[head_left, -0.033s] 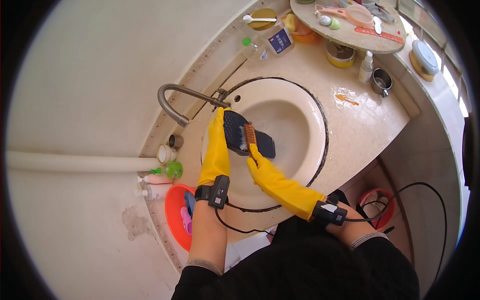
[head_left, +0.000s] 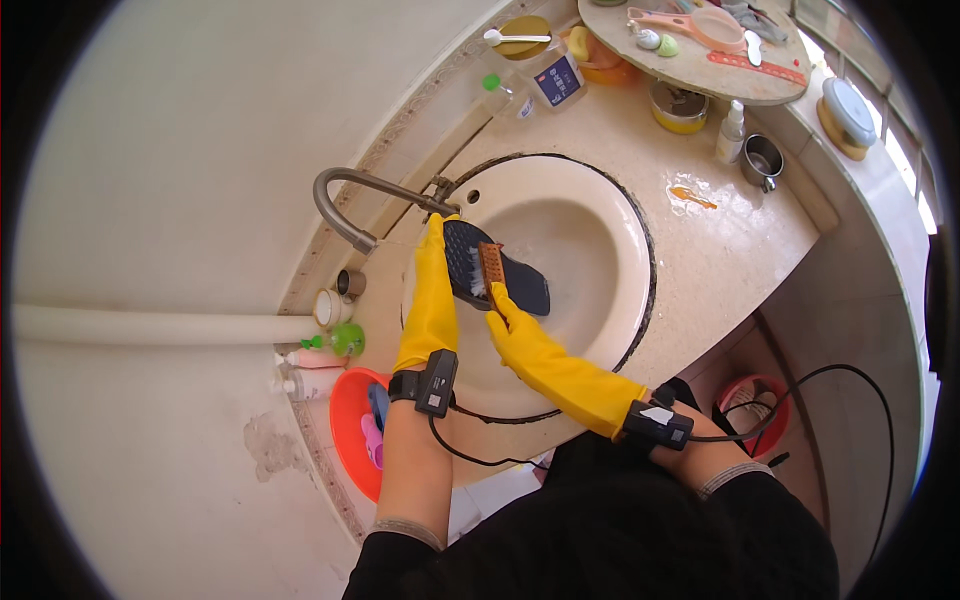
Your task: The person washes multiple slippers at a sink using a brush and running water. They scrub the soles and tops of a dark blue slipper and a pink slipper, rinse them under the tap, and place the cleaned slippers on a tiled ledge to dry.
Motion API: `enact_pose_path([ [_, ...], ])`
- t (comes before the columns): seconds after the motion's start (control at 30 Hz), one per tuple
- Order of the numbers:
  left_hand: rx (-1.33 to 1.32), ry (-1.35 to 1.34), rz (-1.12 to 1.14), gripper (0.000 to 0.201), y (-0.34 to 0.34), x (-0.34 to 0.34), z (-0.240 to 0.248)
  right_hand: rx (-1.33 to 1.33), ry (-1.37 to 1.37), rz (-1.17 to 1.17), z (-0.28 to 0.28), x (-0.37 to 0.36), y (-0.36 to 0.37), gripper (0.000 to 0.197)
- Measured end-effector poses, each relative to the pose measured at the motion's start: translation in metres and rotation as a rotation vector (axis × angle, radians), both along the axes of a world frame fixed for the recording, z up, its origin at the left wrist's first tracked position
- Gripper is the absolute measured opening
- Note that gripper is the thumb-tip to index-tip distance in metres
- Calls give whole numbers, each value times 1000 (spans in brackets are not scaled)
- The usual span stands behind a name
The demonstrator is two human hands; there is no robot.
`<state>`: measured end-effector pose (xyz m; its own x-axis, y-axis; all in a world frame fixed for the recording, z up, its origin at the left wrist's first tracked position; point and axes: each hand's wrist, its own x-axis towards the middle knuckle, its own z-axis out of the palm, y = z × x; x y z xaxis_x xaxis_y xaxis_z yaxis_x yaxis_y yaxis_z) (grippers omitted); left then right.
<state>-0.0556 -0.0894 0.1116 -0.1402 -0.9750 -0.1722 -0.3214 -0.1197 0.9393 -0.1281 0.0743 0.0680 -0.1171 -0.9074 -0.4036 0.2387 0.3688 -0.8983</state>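
Sole point(head_left: 500, 275) mid-basin, sink point(head_left: 600, 210) rim clear

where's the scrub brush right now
In the head view, the scrub brush is over the sink, in the right hand, pressed on the dark shoe sole.

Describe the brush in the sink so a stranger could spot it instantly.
Start at the round cream sink under the curved metal faucet. Over it, the yellow-gloved right hand presses a small brown wooden scrub brush against a dark blue shoe sole, the only brown thing there.
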Motion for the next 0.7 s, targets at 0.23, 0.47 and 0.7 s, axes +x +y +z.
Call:
enact_pose_path([
  [0.23,35,117,17,41,2,1,7,129,50,-110,24,-21,0,53],
  [0.47,103,259,-222,47,13,7,8,-139,199,-127,7,-8,-5,54],
  [0.7,126,239,-288,44,11,5,19,-110,261,-128,-2,6,19,51],
])
